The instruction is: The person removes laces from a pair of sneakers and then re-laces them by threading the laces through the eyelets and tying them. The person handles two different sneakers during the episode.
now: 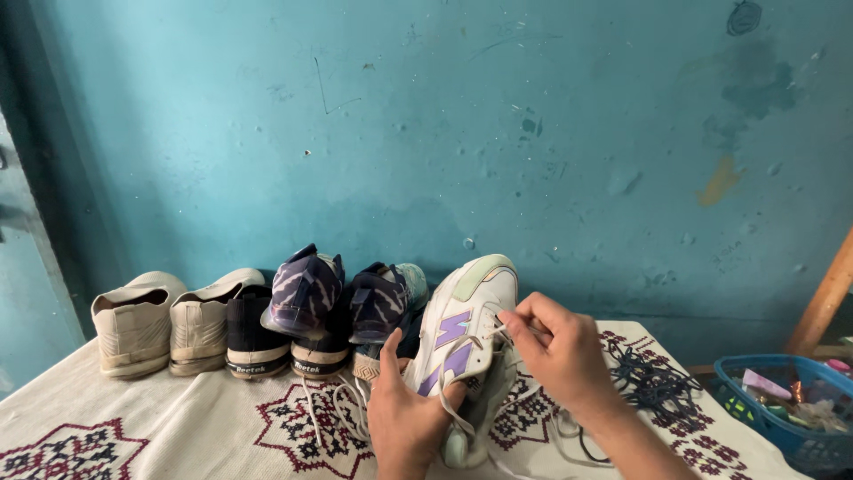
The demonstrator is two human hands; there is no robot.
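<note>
I am seeing the left hand (pixel 404 418) gripping a white sneaker with purple markings (pixel 462 329) from below, tipping it heel-up. The right hand (pixel 560 351) is pinching its white lace (pixel 499 331) at the eyelets. Beige slip-ons (pixel 164 324) and dark sneakers (pixel 306 311) are lining the teal wall (pixel 444 133). Dark laces (pixel 653 382) are lying on the embroidered cloth (pixel 178 427), a blue basket (pixel 782 404) sitting just beside it.

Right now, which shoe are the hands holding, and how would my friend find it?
Look along the row of shoes against the blue wall. At its right end, the left hand grips a white sneaker while the right hand pulls its lace. Only it has purple side stripes and a pale green heel.
</note>
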